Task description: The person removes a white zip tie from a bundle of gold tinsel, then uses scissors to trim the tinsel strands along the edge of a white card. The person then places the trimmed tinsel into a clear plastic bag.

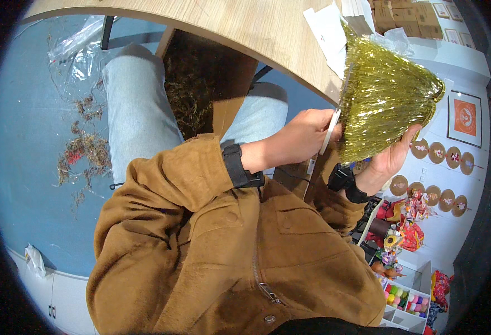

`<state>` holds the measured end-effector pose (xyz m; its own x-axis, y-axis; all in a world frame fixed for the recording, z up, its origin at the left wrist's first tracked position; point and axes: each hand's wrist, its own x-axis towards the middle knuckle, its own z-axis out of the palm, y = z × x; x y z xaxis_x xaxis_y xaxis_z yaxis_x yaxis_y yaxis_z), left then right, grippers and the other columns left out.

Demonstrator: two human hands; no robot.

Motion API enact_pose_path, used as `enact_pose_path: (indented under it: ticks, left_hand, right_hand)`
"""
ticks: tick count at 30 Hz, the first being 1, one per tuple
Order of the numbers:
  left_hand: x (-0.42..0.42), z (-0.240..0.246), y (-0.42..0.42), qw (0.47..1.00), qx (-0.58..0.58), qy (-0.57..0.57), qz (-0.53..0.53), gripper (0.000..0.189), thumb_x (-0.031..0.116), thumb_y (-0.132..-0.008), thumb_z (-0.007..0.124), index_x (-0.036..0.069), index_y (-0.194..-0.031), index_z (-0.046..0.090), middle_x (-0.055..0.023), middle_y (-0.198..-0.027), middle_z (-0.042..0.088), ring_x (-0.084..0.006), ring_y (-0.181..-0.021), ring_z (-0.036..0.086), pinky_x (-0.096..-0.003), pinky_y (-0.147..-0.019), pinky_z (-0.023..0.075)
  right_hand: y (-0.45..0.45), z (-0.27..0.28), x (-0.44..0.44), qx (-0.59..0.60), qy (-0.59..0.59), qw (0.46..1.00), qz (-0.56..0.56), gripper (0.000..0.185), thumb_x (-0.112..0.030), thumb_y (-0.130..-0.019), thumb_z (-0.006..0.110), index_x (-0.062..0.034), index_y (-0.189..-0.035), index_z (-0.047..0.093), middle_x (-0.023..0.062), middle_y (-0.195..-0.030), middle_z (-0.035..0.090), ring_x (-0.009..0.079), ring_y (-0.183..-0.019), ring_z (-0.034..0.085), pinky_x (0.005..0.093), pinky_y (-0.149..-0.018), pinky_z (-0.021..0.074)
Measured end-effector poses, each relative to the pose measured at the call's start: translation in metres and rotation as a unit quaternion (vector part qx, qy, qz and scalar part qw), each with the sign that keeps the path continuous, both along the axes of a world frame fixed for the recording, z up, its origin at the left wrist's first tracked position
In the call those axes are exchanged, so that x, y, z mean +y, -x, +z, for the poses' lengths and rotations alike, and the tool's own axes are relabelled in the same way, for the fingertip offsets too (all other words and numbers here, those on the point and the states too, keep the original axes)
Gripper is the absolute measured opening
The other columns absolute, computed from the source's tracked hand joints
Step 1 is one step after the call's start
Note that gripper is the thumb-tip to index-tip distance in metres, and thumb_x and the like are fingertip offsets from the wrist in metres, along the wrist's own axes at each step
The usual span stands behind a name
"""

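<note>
My left hand (308, 136), reaching in from the left with its back uppermost, is closed around a white-handled tool (330, 132), which looks like scissors. A thin dark blade appears to run along the cut edge of a thick bunch of shiny gold tinsel fringe (383, 92). The bunch fans out from a bound rim on its right side. My right hand (387, 161) grips the bunch from below, thumb on its lower right side; its other fingers are hidden behind the strands. Both wrists wear black straps.
A wooden tabletop (228, 21) spans the top, with white papers (327, 37) near its right end. Between my knees stands a cardboard box (228, 109) with dark, tangled strands inside. Scraps (84, 155) and clear plastic (78, 54) lie on the blue floor. Shelves with craft items stand lower right.
</note>
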<state>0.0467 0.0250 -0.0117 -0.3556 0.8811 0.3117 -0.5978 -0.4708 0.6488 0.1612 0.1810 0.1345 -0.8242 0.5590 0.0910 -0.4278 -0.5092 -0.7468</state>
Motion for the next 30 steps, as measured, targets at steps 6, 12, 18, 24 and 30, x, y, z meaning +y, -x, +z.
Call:
enact_pose_path:
  ticks: [6,12,18,24,30]
  left_hand:
    - [-0.009,-0.006,-0.003,0.998,0.024,0.048,-0.026,0.050,0.014,-0.103,0.054,0.004,-0.149,0.038,-0.0099,-0.120,0.064,-0.0160,-0.099,0.062,-0.0303,-0.083,0.0530]
    - [-0.004,0.007,0.007,0.998,0.053,0.008,0.021,0.038,0.014,-0.107,0.053,0.002,-0.142,0.050,-0.0064,-0.122,0.065,-0.0126,-0.107,0.060,-0.0296,-0.092,0.0511]
    - [-0.001,-0.009,0.001,0.996,-0.031,0.074,0.029,0.039,0.022,-0.102,0.057,-0.004,-0.131,0.055,-0.0195,-0.119,0.067,-0.0233,-0.108,0.064,-0.0361,-0.096,0.0503]
    - [0.018,-0.016,0.004,1.000,-0.017,0.015,-0.013,0.052,0.025,-0.099,0.060,-0.005,-0.139,0.048,-0.0235,-0.127,0.062,-0.0261,-0.117,0.059,-0.0376,-0.103,0.0456]
    - [0.029,-0.012,0.022,1.000,0.013,0.014,-0.024,0.039,0.029,-0.096,0.062,-0.004,-0.118,0.063,-0.0136,-0.105,0.069,-0.0195,-0.096,0.060,-0.0369,-0.086,0.0496]
  right_hand:
    - [-0.001,0.001,0.003,0.010,0.023,1.000,0.017,0.052,-0.040,-0.105,0.059,-0.0094,-0.148,0.056,0.0104,-0.151,0.057,0.0304,-0.137,0.053,0.0554,-0.119,0.0394]
    - [-0.006,-0.001,0.005,-0.010,-0.003,1.000,-0.016,0.053,-0.039,-0.105,0.060,-0.0080,-0.148,0.054,0.0112,-0.151,0.056,0.0303,-0.135,0.054,0.0552,-0.118,0.0411]
    - [-0.010,-0.002,0.010,-0.002,0.002,1.000,-0.019,0.055,-0.039,-0.103,0.063,-0.0088,-0.149,0.054,0.0111,-0.151,0.057,0.0299,-0.135,0.054,0.0539,-0.118,0.0412]
    - [-0.012,-0.001,0.012,-0.008,0.012,1.000,0.000,0.055,-0.036,-0.102,0.066,-0.0065,-0.147,0.055,0.0133,-0.149,0.058,0.0323,-0.135,0.054,0.0565,-0.118,0.0406]
    - [-0.009,-0.002,0.006,-0.007,0.017,1.000,0.023,0.054,-0.035,-0.102,0.067,-0.0047,-0.145,0.056,0.0144,-0.148,0.059,0.0333,-0.134,0.055,0.0574,-0.117,0.0409]
